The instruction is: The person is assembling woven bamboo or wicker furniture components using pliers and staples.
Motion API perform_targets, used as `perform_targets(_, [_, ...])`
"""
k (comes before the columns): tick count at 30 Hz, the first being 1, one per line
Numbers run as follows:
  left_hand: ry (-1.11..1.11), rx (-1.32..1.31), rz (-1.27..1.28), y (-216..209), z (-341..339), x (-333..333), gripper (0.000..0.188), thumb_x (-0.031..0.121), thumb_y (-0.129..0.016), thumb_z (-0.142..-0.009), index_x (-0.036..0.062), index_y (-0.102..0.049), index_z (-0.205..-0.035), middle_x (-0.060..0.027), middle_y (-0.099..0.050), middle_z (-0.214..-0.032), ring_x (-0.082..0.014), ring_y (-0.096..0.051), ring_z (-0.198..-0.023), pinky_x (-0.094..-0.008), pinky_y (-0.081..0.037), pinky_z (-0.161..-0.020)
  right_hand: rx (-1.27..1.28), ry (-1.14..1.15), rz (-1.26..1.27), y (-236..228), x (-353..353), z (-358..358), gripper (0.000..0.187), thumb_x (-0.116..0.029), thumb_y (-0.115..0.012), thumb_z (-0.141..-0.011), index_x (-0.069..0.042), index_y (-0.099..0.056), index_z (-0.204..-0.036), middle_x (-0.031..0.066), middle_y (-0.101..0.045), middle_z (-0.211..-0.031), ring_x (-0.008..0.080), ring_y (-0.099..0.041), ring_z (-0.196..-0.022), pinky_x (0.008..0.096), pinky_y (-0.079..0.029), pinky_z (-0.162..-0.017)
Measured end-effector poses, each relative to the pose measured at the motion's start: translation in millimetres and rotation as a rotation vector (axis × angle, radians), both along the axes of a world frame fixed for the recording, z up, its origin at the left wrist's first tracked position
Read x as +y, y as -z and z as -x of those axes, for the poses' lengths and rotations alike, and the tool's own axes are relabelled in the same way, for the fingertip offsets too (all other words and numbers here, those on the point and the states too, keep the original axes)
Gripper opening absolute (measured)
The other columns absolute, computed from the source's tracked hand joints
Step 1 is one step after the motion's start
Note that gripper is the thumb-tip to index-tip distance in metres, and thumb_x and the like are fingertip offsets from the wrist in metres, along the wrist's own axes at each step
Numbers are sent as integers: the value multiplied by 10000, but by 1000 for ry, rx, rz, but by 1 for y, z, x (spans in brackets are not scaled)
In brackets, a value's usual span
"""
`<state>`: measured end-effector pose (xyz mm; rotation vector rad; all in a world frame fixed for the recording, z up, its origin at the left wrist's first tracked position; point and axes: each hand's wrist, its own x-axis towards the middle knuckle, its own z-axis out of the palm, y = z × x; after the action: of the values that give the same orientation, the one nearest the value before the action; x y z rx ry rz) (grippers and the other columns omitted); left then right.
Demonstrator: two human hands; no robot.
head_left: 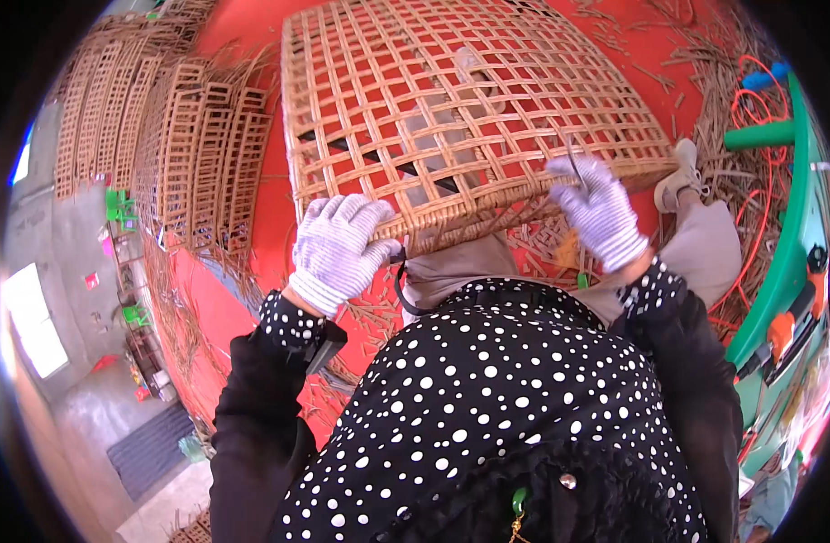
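A large openwork wicker piece (487, 136), woven from tan strands with a thick edge, lies across my lap. My left hand (338, 244), in a pale knitted glove, grips its near left corner, fingers over the top and thumb at the side. Just above the near right edge is my right hand (601, 208), gloved the same way. Its fingers are closed round a thin, dark, slender piece (573, 161) pointing up over the weave; whether it is a strand or a tool, I cannot tell.
Stacked wicker pieces (202, 154) stand at the left. Loose cut strands (705, 90) litter the red floor covering at the right. A green table (786, 299) curves along the right, bearing an orange-and-black power tool (782, 330). An orange hose (766, 195) loops beside it.
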<state>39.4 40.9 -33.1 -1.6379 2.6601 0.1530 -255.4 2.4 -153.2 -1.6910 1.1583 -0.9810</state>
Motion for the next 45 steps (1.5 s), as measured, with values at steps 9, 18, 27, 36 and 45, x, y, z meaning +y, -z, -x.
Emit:
perform_targets(9, [-568, 157, -151, 56, -18, 11, 365, 306, -724, -600, 85, -584, -854, -87, -566, -901, -277, -541, -880, -379, -425, -788, 868, -386, 129, -40, -98, -18, 376, -298, -709, -642, -73, -602, -924, 104, -524, -955, 293, -553, -839, 360, -461, -719])
perform_targets(18, [-532, 338, -103, 58, -42, 5, 462, 332, -809, -492, 63, -547, -761, -69, -550, -752, -259, -551, -728, -353, -449, -673, 938, -603, 171, -52, -99, -32, 325, -311, -693, -654, -64, -563, -822, 113, -518, -874, 298, -542, -806, 384, -439, -703])
perform_targets(27, [-502, 203, -173, 50, -52, 6, 415, 284, -770, -513, 86, -516, -774, -64, -527, -822, -298, -518, -842, -379, -416, -725, 749, -725, -209, -72, -80, -40, 266, -258, -699, -639, -44, -560, -715, 146, -561, -723, 321, -549, -748, 393, -436, -686])
perform_targets(36, [-431, 365, 52, 47, -22, 11, 452, 280, -771, -542, 116, -542, -895, -64, -523, -914, -274, -505, -910, -383, -400, -793, 707, -597, 53, -55, -57, -26, 316, -197, -698, -655, -70, -513, -877, 100, -533, -806, 289, -557, -773, 380, -452, -676])
perform_targets(45, [-454, 212, -330, 48, 23, -24, 369, 244, -720, -611, 100, -535, -897, -77, -526, -926, -280, -527, -903, -388, -419, -780, 757, -598, -66, -62, -62, -42, 369, -248, -694, -658, -43, -530, -918, 137, -566, -911, 323, -554, -854, 392, -448, -746])
